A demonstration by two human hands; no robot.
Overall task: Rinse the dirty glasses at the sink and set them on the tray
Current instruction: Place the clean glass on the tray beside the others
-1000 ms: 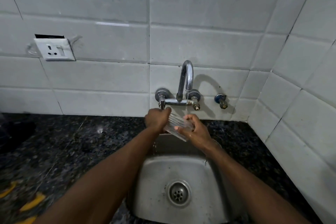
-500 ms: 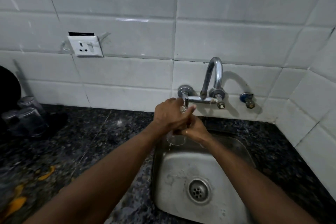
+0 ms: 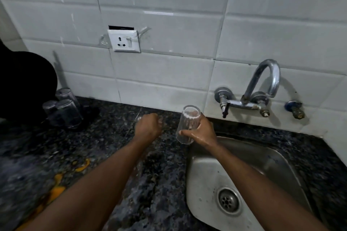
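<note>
Moved: right hand [image 3: 201, 133] and glass [image 3: 187, 124] have left the tap [image 3: 262, 84] and are now over the counter [image 3: 112, 146], just beside the sink [image 3: 206, 174] rim.
Right grip: wrapped round the glass near its mouth.
Glass: clear, smooth, round; base up, long axis nearly upright.
Left grip: left hand [image 3: 147, 127] has its fingers curled; whether it holds anything is unclear.
Far left: dark tray [image 3: 90, 115] with three upturned glasses [image 3: 64, 110].

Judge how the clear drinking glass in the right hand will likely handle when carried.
Probably slippery: the clear drinking glass and the right hand gripping it look wet. Likely rigid yet fragile, thin-walled near a steel sink. Smooth, round sides could roll if laid down.
</note>
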